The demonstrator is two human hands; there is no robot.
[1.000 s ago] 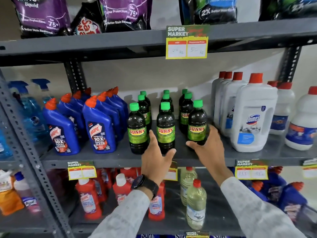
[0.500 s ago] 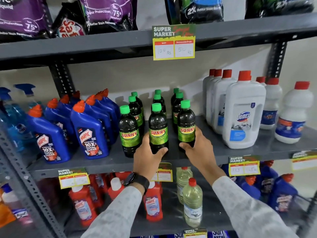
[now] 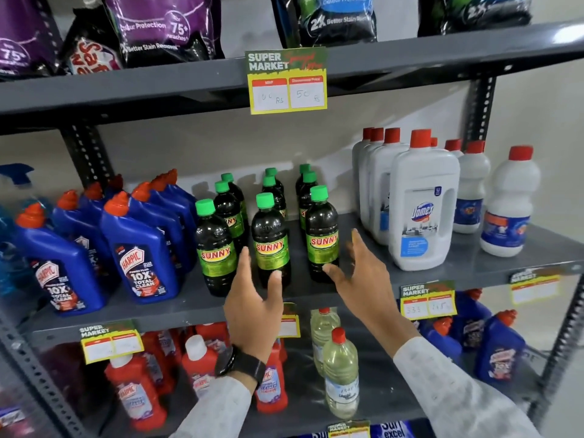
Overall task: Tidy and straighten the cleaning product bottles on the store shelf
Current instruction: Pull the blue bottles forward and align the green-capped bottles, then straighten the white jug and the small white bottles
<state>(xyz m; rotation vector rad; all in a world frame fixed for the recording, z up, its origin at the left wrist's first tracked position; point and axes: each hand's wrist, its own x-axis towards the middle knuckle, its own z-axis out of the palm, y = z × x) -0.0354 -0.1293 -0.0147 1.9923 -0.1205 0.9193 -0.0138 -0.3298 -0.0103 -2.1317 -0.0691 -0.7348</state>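
Dark Sunny bottles with green caps stand in three rows on the grey middle shelf [image 3: 474,263]. The front three are the left bottle [image 3: 215,248], the middle bottle [image 3: 271,241] and the right bottle [image 3: 322,235], all upright. My left hand [image 3: 252,305] is open in front of the middle bottle, thumb and fingers either side of its base, just off it. My right hand [image 3: 363,276] is open beside the right bottle, its thumb near the bottle's base. Neither hand grips anything.
Blue Harpic bottles [image 3: 139,248] fill the shelf's left, white Domex bottles [image 3: 420,213] and round white bottles [image 3: 508,200] the right. Red Harpic bottles [image 3: 132,390] and pale bottles [image 3: 341,374] stand below. Detergent pouches [image 3: 164,26] sit on the top shelf, with a price tag [image 3: 286,80].
Both hands have let go of the front Sunny bottles and drawn back slightly with fingers spread. The view has shifted a little.
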